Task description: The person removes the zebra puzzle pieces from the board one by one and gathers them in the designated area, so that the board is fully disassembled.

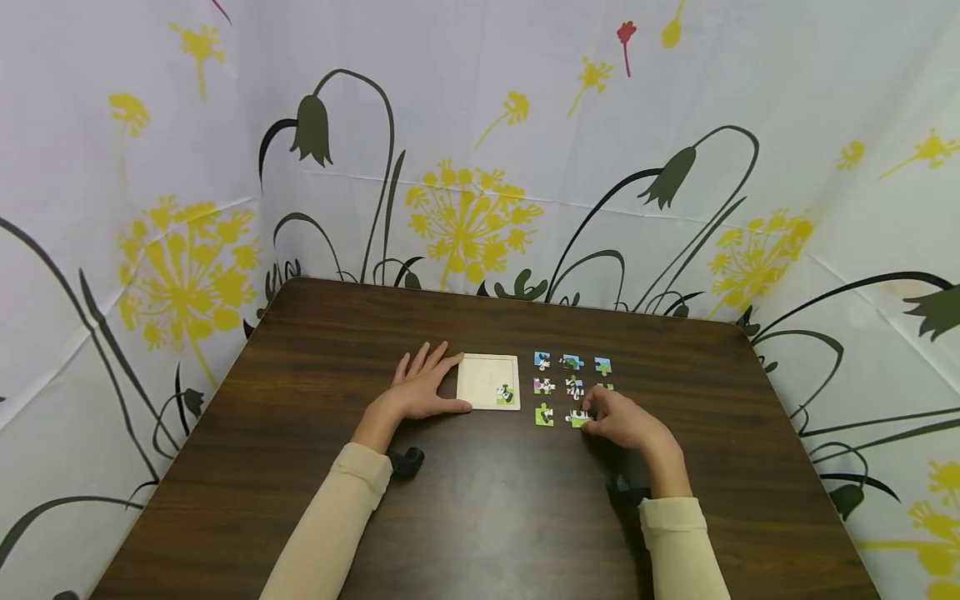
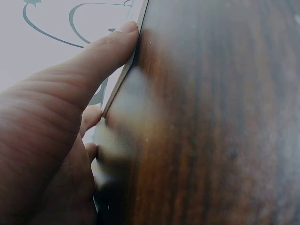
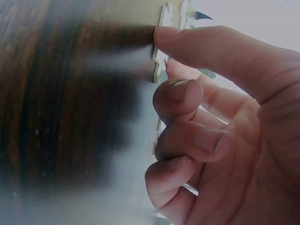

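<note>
My left hand (image 1: 422,393) lies spread against the left side of a square wooden puzzle tray (image 1: 478,373), with thumb (image 2: 126,35) and fingertips at its edge. One panda puzzle piece (image 1: 506,394) sits in the tray's lower right corner. To the right of the tray, my right hand (image 1: 628,421) pinches a jigsaw piece (image 1: 577,419) with green and black-and-white print between thumb and index finger. From the right wrist, the thumb shows at the edge of that piece (image 3: 158,70), close to the tabletop, while the other fingers are curled.
Several loose jigsaw pieces (image 1: 542,361) lie in rows between tray and right hand, one at the right partly hidden by the fingers. Everything rests on a dark wooden table (image 1: 480,500). A white curtain (image 1: 480,125) with printed flowers hangs behind and along the sides.
</note>
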Demonstrator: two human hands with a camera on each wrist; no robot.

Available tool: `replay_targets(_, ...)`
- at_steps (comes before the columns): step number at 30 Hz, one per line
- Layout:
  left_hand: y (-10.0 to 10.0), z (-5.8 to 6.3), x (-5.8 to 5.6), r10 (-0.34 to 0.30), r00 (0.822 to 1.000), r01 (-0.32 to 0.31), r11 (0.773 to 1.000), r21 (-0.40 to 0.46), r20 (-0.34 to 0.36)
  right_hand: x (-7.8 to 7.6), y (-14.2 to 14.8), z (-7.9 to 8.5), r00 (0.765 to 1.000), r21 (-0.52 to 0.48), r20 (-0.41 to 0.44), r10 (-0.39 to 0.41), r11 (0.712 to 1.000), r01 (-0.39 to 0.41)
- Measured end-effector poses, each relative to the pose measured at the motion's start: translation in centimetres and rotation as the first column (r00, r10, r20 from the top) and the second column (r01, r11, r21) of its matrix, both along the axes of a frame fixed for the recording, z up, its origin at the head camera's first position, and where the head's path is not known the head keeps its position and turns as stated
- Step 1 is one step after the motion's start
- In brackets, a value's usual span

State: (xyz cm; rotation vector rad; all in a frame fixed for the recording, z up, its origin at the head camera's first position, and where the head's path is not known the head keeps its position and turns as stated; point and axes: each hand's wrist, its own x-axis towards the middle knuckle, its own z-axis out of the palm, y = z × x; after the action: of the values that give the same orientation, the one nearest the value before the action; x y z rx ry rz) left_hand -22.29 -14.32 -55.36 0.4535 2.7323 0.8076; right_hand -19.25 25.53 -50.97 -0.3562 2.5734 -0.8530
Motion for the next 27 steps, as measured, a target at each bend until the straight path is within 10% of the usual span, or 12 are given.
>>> replay_targets(15, -0.1, 0.2, -0.3, -0.002, 1.0, 0.001, 1.0, -0.014, -0.009, 0.2, 0.3, 3.2, 0.983, -0.066, -0.176, -0.053, 0.997, 0.042)
replay_targets(27, -0.1, 0.1, 0.1, -0.007, 1.0, 0.007, 1.0, -0.003, -0.012, -1.7, -9.0, 3.7, 0.988, -0.016, -0.127, 0.092, 0.995, -0.094)
